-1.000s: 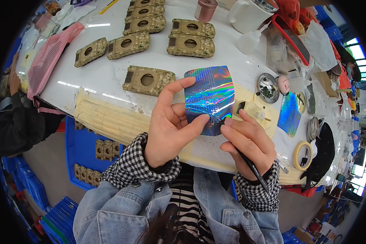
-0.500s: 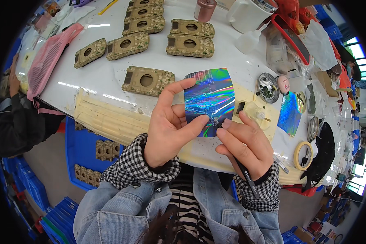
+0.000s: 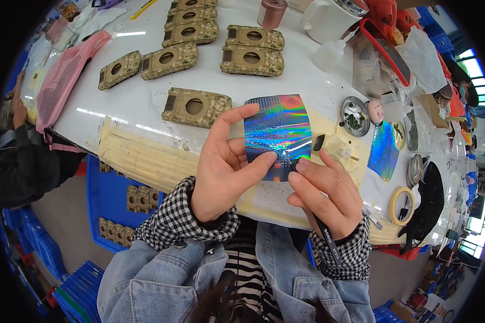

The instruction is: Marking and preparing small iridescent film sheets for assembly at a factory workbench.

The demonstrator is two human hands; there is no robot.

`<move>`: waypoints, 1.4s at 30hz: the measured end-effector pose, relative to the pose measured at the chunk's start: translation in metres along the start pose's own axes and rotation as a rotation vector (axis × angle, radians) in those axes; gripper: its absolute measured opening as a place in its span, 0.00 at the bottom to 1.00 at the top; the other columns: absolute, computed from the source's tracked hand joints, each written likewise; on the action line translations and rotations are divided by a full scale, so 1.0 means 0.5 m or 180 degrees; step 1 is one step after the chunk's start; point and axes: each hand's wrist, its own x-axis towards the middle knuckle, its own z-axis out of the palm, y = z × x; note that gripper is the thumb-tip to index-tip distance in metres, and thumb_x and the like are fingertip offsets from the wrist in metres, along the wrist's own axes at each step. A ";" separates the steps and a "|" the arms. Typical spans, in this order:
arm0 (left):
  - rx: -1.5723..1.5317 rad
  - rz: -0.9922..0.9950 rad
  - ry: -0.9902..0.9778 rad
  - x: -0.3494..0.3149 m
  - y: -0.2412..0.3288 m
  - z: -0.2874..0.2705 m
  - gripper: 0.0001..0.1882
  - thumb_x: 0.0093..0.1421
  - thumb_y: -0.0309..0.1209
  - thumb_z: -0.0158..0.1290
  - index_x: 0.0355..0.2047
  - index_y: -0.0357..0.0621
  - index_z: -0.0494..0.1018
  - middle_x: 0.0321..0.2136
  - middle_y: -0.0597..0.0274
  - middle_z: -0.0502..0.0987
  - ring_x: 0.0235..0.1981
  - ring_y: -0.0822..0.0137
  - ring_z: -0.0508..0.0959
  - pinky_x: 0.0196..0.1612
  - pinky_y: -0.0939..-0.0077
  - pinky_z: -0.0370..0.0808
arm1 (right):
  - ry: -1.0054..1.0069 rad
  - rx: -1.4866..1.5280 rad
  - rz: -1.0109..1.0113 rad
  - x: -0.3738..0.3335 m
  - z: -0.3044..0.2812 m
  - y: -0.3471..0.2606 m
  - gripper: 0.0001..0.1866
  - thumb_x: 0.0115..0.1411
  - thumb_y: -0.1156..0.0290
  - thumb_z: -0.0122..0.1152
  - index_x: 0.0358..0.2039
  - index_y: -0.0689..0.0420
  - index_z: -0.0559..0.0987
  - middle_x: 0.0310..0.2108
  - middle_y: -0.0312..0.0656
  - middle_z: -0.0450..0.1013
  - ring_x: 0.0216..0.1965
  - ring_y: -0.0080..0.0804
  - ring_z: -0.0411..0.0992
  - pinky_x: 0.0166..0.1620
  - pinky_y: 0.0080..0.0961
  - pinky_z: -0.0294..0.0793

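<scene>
My left hand (image 3: 215,175) pinches a shiny holographic blue sticker sheet (image 3: 279,124) by its left side, thumb on the front face. The sheet is slightly curved and bears rows of small marks. My right hand (image 3: 331,196) is closed around slim black tweezers (image 3: 327,237), their tips meeting the sheet's lower part beside my left thumb. Whether anything tiny sits between the tips, I cannot tell. Just beyond my left hand lies a camouflage-painted model tank hull (image 3: 196,106) with a round hole in its top.
Several more camouflage hulls (image 3: 252,60) stand farther back. To the right are a metal dish (image 3: 354,116), a second holographic sheet (image 3: 383,151), a tape roll (image 3: 402,206) and a white mug (image 3: 334,20). A blue tray (image 3: 95,199) with small hulls sits below the table's left edge.
The sheet has tilted slightly, so its colour reflections have shifted. My right fingers and the tweezers have moved a little. The left hand keeps its grip.
</scene>
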 end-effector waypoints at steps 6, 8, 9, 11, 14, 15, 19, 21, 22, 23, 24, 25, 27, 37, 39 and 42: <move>-0.0091 0.0271 0.0325 0.003 -0.006 0.001 0.33 0.59 0.15 0.51 0.61 0.38 0.49 0.42 0.48 0.77 0.44 0.68 0.78 0.48 0.75 0.76 | -0.0145 -0.0057 0.0110 -0.021 -0.021 -0.004 0.19 0.48 0.68 0.70 0.42 0.56 0.80 0.37 0.43 0.77 0.40 0.38 0.78 0.51 0.42 0.76; -0.0135 0.0312 0.0380 0.003 -0.007 0.001 0.33 0.59 0.15 0.50 0.61 0.37 0.49 0.42 0.49 0.77 0.44 0.68 0.78 0.48 0.75 0.76 | -0.0319 -0.0120 0.0142 -0.038 -0.015 0.002 0.18 0.48 0.68 0.70 0.41 0.56 0.80 0.36 0.43 0.77 0.39 0.37 0.78 0.51 0.42 0.76; -0.0156 0.0330 0.0410 0.003 -0.007 0.001 0.32 0.59 0.14 0.50 0.61 0.37 0.49 0.42 0.49 0.77 0.44 0.68 0.78 0.48 0.75 0.76 | -0.0350 -0.0145 0.0136 -0.046 -0.009 0.005 0.18 0.48 0.68 0.70 0.41 0.56 0.80 0.35 0.42 0.77 0.39 0.37 0.78 0.51 0.41 0.76; -0.0152 0.0316 0.0430 0.003 -0.006 0.000 0.32 0.59 0.14 0.50 0.61 0.37 0.50 0.43 0.49 0.77 0.44 0.68 0.77 0.48 0.75 0.76 | -0.0410 -0.0207 0.0132 -0.057 0.002 0.011 0.18 0.49 0.68 0.69 0.41 0.57 0.80 0.35 0.42 0.77 0.38 0.36 0.78 0.50 0.41 0.76; -0.0170 0.0314 0.0427 0.004 -0.007 0.001 0.32 0.59 0.14 0.50 0.61 0.36 0.50 0.43 0.49 0.77 0.45 0.69 0.77 0.49 0.76 0.76 | -0.0459 -0.0287 0.0161 -0.053 0.011 0.010 0.16 0.50 0.67 0.68 0.40 0.57 0.79 0.34 0.41 0.77 0.38 0.35 0.77 0.50 0.39 0.76; -0.0171 0.0320 0.0425 0.004 -0.007 0.001 0.32 0.59 0.14 0.50 0.61 0.36 0.50 0.43 0.49 0.77 0.45 0.69 0.77 0.49 0.76 0.76 | -0.0478 -0.0318 0.0161 -0.054 0.013 0.010 0.16 0.50 0.68 0.67 0.40 0.57 0.79 0.35 0.41 0.77 0.39 0.35 0.77 0.50 0.39 0.76; -0.0134 0.0333 0.0453 0.003 -0.006 -0.001 0.32 0.59 0.14 0.50 0.61 0.36 0.50 0.43 0.48 0.77 0.45 0.68 0.77 0.49 0.76 0.76 | -0.0566 -0.0400 0.0112 -0.054 0.022 0.012 0.17 0.50 0.69 0.66 0.41 0.57 0.79 0.36 0.42 0.77 0.41 0.35 0.76 0.51 0.38 0.75; -0.0153 0.0343 0.0422 0.003 -0.007 -0.001 0.32 0.59 0.14 0.50 0.61 0.36 0.50 0.43 0.49 0.77 0.45 0.68 0.77 0.49 0.75 0.76 | -0.0616 -0.0454 0.0102 -0.056 0.022 0.011 0.17 0.50 0.69 0.66 0.41 0.57 0.78 0.37 0.42 0.77 0.42 0.36 0.76 0.51 0.38 0.75; -0.0162 0.0348 0.0406 0.004 -0.007 -0.001 0.32 0.59 0.14 0.50 0.61 0.36 0.50 0.43 0.49 0.77 0.45 0.68 0.77 0.49 0.75 0.76 | -0.0637 -0.0468 0.0091 -0.057 0.023 0.011 0.17 0.50 0.69 0.66 0.41 0.58 0.78 0.37 0.42 0.76 0.42 0.36 0.76 0.52 0.38 0.75; -0.0163 0.0346 0.0410 0.003 -0.008 -0.001 0.32 0.59 0.14 0.50 0.61 0.36 0.50 0.43 0.49 0.77 0.45 0.68 0.77 0.49 0.75 0.76 | -0.0653 -0.0474 0.0075 -0.057 0.025 0.010 0.17 0.50 0.69 0.66 0.41 0.58 0.78 0.38 0.42 0.76 0.43 0.36 0.75 0.52 0.38 0.75; -0.0165 0.0344 0.0413 0.003 -0.008 -0.001 0.32 0.59 0.14 0.50 0.61 0.36 0.50 0.43 0.49 0.77 0.45 0.68 0.77 0.49 0.74 0.76 | -0.0702 -0.0474 0.0083 -0.056 0.026 0.010 0.17 0.50 0.68 0.65 0.41 0.58 0.78 0.38 0.43 0.76 0.43 0.36 0.75 0.52 0.38 0.74; -0.0168 0.0341 0.0415 0.004 -0.008 -0.001 0.32 0.59 0.14 0.50 0.61 0.36 0.50 0.43 0.49 0.77 0.45 0.68 0.77 0.49 0.74 0.76 | -0.0751 -0.0474 0.0092 -0.055 0.027 0.009 0.17 0.50 0.68 0.65 0.41 0.58 0.78 0.38 0.43 0.76 0.44 0.37 0.75 0.52 0.38 0.74; -0.0150 0.0334 0.0407 0.004 -0.009 -0.003 0.32 0.59 0.14 0.50 0.61 0.36 0.50 0.43 0.49 0.77 0.45 0.68 0.77 0.49 0.74 0.76 | -0.0836 -0.0442 0.0114 -0.050 0.026 0.008 0.16 0.50 0.68 0.65 0.40 0.58 0.77 0.38 0.43 0.76 0.45 0.37 0.74 0.53 0.39 0.73; -0.0158 0.0388 0.0442 0.003 -0.009 -0.002 0.32 0.59 0.14 0.50 0.61 0.36 0.50 0.44 0.49 0.77 0.45 0.69 0.77 0.49 0.75 0.76 | -0.0448 0.0062 0.0398 -0.050 0.014 0.018 0.16 0.50 0.66 0.67 0.38 0.59 0.77 0.36 0.44 0.77 0.44 0.40 0.74 0.53 0.43 0.73; -0.0157 0.0325 0.0421 0.002 -0.004 0.001 0.32 0.59 0.15 0.51 0.61 0.36 0.50 0.43 0.49 0.77 0.44 0.69 0.77 0.48 0.75 0.76 | -0.0215 0.0168 0.0484 -0.052 0.004 0.015 0.16 0.50 0.66 0.68 0.38 0.59 0.78 0.36 0.44 0.77 0.44 0.40 0.75 0.52 0.43 0.74; -0.0081 0.0275 0.0341 0.001 -0.004 0.002 0.34 0.59 0.15 0.51 0.62 0.37 0.49 0.42 0.50 0.78 0.44 0.69 0.77 0.47 0.76 0.76 | 0.0145 0.0337 0.0585 -0.050 -0.013 0.003 0.18 0.50 0.65 0.69 0.39 0.58 0.79 0.36 0.43 0.78 0.43 0.41 0.75 0.51 0.42 0.75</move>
